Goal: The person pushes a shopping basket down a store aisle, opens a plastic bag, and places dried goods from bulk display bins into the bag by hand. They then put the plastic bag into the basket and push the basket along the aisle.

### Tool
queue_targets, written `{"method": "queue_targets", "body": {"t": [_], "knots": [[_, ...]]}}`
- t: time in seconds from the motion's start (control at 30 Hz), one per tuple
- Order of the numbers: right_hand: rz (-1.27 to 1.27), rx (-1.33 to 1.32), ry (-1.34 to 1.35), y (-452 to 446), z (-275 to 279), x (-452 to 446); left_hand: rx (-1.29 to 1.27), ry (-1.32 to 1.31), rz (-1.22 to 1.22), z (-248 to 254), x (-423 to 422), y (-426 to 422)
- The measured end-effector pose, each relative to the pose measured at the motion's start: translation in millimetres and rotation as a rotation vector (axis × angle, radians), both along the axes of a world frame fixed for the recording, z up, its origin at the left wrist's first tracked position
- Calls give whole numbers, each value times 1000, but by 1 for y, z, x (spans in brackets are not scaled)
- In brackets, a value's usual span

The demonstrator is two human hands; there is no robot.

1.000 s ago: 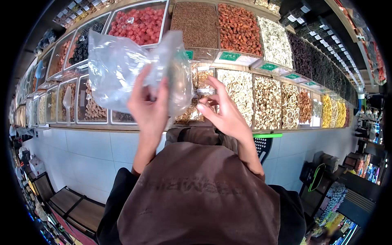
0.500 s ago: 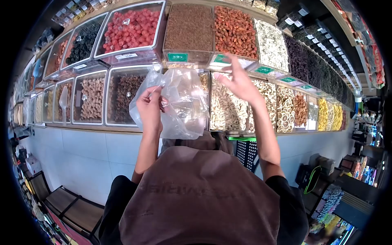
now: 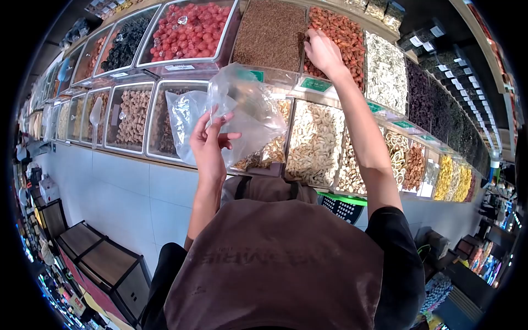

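Observation:
My left hand (image 3: 212,144) pinches a clear plastic bag (image 3: 247,118) in front of the lower row of bins. The bag hangs partly over a bin of brown dried goods (image 3: 165,124) and some packaged goods (image 3: 269,154). My right hand (image 3: 323,50) reaches over the bin of reddish-orange dried goods (image 3: 349,47), at its border with the bin of fine brown pieces (image 3: 269,36). Its fingers are curled down and closed at the bin's left side; what they hold, if anything, is too small to make out.
Red wrapped-looking pieces (image 3: 190,30) fill a bin at the upper left. White slices (image 3: 385,66) lie right of the orange bin, and pale slices (image 3: 313,137) below it. A dark basket with a green rim (image 3: 344,206) is under the counter edge. A black-framed wooden stand (image 3: 102,258) is lower left.
My right hand has moved from beside the bag up and away to the orange bin, and its fingers have closed. My left hand still holds the bag, which has spread out.

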State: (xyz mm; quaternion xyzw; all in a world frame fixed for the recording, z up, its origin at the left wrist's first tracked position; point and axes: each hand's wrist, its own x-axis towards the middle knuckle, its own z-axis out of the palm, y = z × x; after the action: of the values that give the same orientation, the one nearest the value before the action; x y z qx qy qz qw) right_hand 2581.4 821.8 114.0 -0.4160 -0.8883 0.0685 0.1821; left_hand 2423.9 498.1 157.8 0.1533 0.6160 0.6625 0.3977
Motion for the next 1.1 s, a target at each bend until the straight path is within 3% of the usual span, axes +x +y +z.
{"method": "queue_targets", "body": {"t": [0.1, 0.53, 0.6, 0.7, 0.9, 0.97, 1.03, 1.1], "knots": [[-26, -101, -177, 16, -4, -7, 2, -83, 28, -2, 3, 2], [-53, -123, -209, 15, -9, 3, 85, -307, 1, -9, -6, 23], [-66, -162, -166, 15, -10, 1, 119, -466, -37, -8, -11, 25], [-132, -199, 5, 14, -10, -3, 105, -507, -38, -8, -15, 23], [-163, -145, 41, 31, -5, -18, 133, -527, -38, -19, -26, 15], [-143, -270, 304, 27, 7, -27, 130, -474, -33, -16, -27, 12], [-92, -368, 396, 1, 25, -38, 145, -394, -68, -13, -29, 11], [67, -749, 403, -54, 66, -41, 165, -397, -46, -13, -31, 13]]}}
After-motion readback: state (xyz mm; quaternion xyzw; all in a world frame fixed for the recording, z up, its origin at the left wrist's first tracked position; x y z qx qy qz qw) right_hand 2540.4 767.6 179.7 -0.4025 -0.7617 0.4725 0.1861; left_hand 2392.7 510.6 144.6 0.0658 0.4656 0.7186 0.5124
